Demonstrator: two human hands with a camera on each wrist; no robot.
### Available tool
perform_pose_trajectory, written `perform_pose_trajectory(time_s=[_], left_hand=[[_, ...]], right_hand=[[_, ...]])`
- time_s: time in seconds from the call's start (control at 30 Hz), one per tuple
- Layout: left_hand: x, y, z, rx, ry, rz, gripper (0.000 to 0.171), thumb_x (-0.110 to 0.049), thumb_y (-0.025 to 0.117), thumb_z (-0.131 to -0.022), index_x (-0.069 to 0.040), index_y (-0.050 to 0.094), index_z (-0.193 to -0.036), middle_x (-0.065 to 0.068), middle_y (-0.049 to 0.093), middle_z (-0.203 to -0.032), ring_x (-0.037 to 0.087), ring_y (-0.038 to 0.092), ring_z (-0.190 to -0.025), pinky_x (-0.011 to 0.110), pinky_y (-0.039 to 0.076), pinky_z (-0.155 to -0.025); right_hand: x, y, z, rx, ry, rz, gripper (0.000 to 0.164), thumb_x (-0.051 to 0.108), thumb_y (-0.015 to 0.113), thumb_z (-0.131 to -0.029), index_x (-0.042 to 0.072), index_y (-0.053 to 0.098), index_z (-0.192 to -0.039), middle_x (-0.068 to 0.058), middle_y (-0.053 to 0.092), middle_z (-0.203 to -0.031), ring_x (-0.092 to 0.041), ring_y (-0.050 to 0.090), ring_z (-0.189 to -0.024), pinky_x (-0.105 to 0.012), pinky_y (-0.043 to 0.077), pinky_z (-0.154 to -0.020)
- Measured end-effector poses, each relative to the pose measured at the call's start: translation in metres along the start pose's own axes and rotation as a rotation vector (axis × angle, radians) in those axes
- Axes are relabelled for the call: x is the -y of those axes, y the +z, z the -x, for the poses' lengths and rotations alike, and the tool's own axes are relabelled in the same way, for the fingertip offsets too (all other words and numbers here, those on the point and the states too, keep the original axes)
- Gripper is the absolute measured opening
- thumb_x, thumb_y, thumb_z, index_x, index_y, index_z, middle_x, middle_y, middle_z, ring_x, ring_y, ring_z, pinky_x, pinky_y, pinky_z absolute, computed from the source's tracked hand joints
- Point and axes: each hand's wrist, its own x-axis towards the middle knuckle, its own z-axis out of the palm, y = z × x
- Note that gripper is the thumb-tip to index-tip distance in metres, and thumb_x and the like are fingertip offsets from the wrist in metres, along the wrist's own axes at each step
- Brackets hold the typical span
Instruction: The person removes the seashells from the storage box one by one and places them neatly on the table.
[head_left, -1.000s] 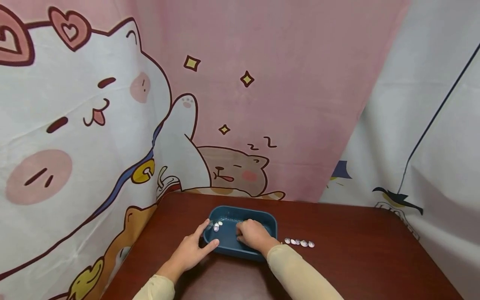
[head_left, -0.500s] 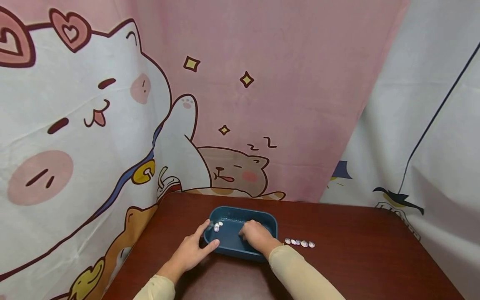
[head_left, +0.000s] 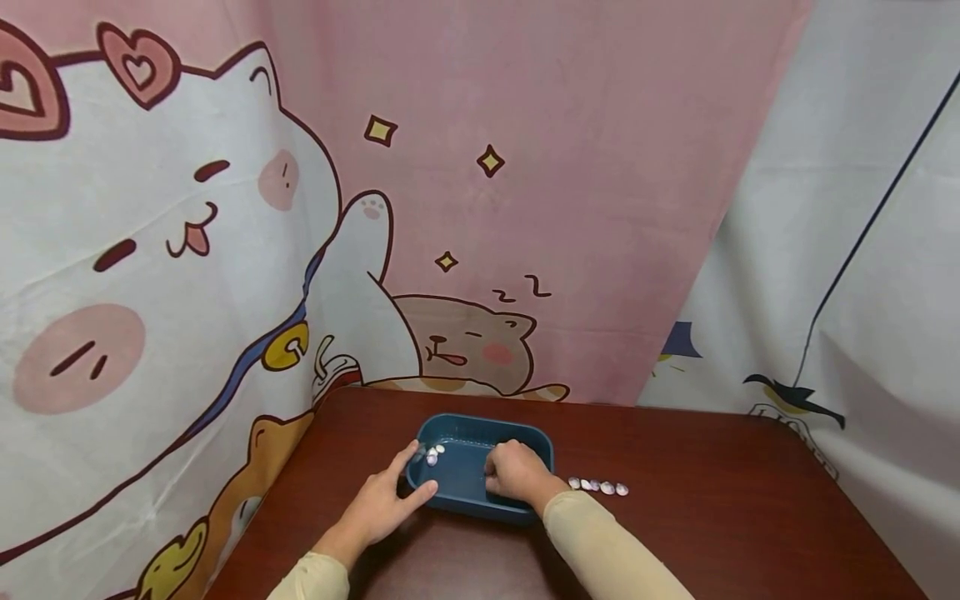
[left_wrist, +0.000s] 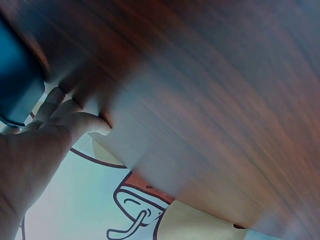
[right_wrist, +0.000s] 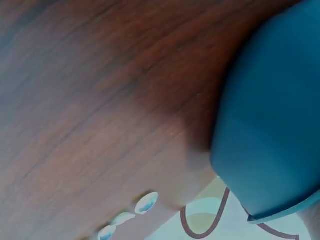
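Observation:
A blue rectangular tray stands on the table, with several small white and purple shell-like pieces at its left end. My left hand lies at that end, thumb and fingers spread along the rim. The left wrist view shows its fingers fairly straight beside the tray wall. Inside the tray, toward the right, my right hand reaches down with curled fingers; I cannot tell whether they hold anything. In the right wrist view the tray's outer wall hides nearly all of that hand.
Right of the tray, several similar pieces form a row on the dark wooden table, near the right forearm. Some of these pieces also show in the right wrist view. A cartoon-printed curtain hangs behind the table.
My right hand has shifted slightly to the right inside the tray. The left hand keeps its place at the tray's left end.

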Motion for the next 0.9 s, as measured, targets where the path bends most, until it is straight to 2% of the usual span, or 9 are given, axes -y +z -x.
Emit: perform_pose_trajectory(time_s=[0.1,0.23,0.3,0.4,0.5,0.63,0.77,0.9], left_hand=[[0.0,0.0,0.0,0.001,0.003,0.003,0.088,-0.067,0.069,-0.096,-0.027,0.037,-0.168,0.02,0.061,-0.154,0.04,0.067,-0.13,0.069,0.051,-0.106],[0.001,0.003,-0.001,-0.004,0.021,0.001,0.088,-0.066,0.069,-0.096,-0.025,0.037,-0.167,0.02,0.062,-0.152,0.04,0.068,-0.129,0.067,0.053,-0.105],[0.002,0.003,-0.002,-0.009,0.026,-0.002,0.088,-0.066,0.069,-0.096,-0.025,0.037,-0.167,0.02,0.063,-0.151,0.039,0.069,-0.128,0.066,0.053,-0.105],[0.003,0.002,-0.003,-0.015,0.024,-0.006,0.088,-0.066,0.069,-0.096,-0.025,0.038,-0.167,0.02,0.063,-0.151,0.039,0.068,-0.128,0.067,0.053,-0.105],[0.002,0.0,-0.002,-0.011,0.027,-0.017,0.087,-0.064,0.069,-0.096,-0.024,0.038,-0.167,0.021,0.063,-0.151,0.041,0.068,-0.128,0.068,0.053,-0.104],[0.002,-0.001,-0.002,-0.007,0.016,-0.03,0.088,-0.066,0.069,-0.096,-0.025,0.037,-0.167,0.021,0.064,-0.15,0.043,0.067,-0.128,0.07,0.052,-0.104],[0.002,0.0,-0.002,-0.004,-0.003,-0.036,0.088,-0.068,0.068,-0.095,-0.028,0.037,-0.167,0.019,0.064,-0.149,0.042,0.067,-0.128,0.07,0.052,-0.104],[0.0,0.001,-0.001,0.003,-0.015,-0.038,0.088,-0.068,0.068,-0.095,-0.028,0.037,-0.167,0.02,0.065,-0.148,0.042,0.067,-0.127,0.07,0.052,-0.104]], right_hand=[[0.002,-0.013,0.004,-0.052,-0.013,-0.033,0.012,0.018,0.081,-0.088,0.012,0.085,-0.098,0.002,0.08,-0.09,-0.006,0.064,-0.076,-0.03,0.061,-0.074],[-0.012,-0.047,0.02,-0.195,-0.032,-0.061,0.013,0.02,0.082,-0.09,0.014,0.084,-0.101,0.003,0.08,-0.092,-0.007,0.07,-0.079,-0.03,0.061,-0.073],[-0.032,-0.065,0.034,-0.271,-0.017,-0.052,0.012,0.018,0.082,-0.089,0.015,0.084,-0.1,0.004,0.08,-0.091,-0.008,0.072,-0.08,-0.031,0.06,-0.073],[-0.077,-0.085,0.061,-0.327,0.071,-0.043,0.012,0.018,0.081,-0.087,0.014,0.083,-0.098,0.004,0.079,-0.089,-0.008,0.071,-0.078,-0.032,0.059,-0.072],[-0.128,-0.096,0.098,-0.309,0.176,-0.048,0.014,0.017,0.08,-0.087,0.011,0.083,-0.1,0.001,0.08,-0.09,-0.01,0.07,-0.077,-0.034,0.058,-0.069],[-0.175,-0.093,0.141,-0.196,0.282,-0.07,0.015,0.017,0.08,-0.089,0.009,0.082,-0.103,0.0,0.079,-0.094,-0.01,0.067,-0.078,-0.033,0.055,-0.067],[-0.195,-0.078,0.164,-0.098,0.296,-0.124,0.012,0.016,0.081,-0.088,0.012,0.082,-0.1,0.003,0.077,-0.092,-0.006,0.063,-0.077,-0.03,0.053,-0.067],[-0.199,-0.062,0.168,-0.091,0.242,-0.162,0.008,0.016,0.082,-0.086,0.015,0.081,-0.094,0.008,0.075,-0.087,0.0,0.06,-0.074,-0.026,0.052,-0.065]])
